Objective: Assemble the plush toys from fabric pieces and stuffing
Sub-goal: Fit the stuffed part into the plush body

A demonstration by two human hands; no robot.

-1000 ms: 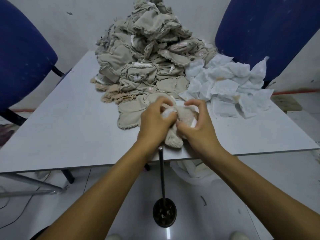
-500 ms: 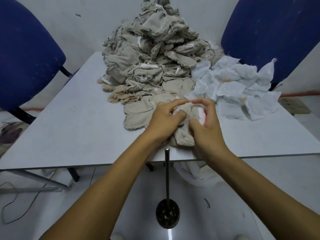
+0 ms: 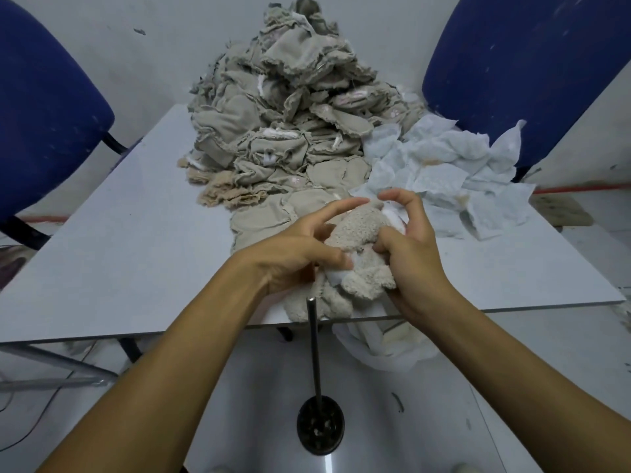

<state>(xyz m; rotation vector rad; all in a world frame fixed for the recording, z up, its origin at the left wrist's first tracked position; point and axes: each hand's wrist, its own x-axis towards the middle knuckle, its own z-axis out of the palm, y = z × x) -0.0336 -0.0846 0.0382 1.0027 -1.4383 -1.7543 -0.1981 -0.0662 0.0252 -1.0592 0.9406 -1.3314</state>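
A: Head view, where's the fuzzy cream plush toy (image 3: 358, 254)?

B: Worktop's (image 3: 136, 240) 6 o'clock edge; left hand (image 3: 300, 247) and right hand (image 3: 409, 244) each grip it.

A: Step?

B: Probably stuffing. Next: press the white filling (image 3: 392, 215) in at 1 o'clock.

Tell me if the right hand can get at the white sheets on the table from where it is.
Probably yes, but not yet: the right hand grips the plush toy together with the left hand. The white sheets lie just beyond it on the table, nothing between.
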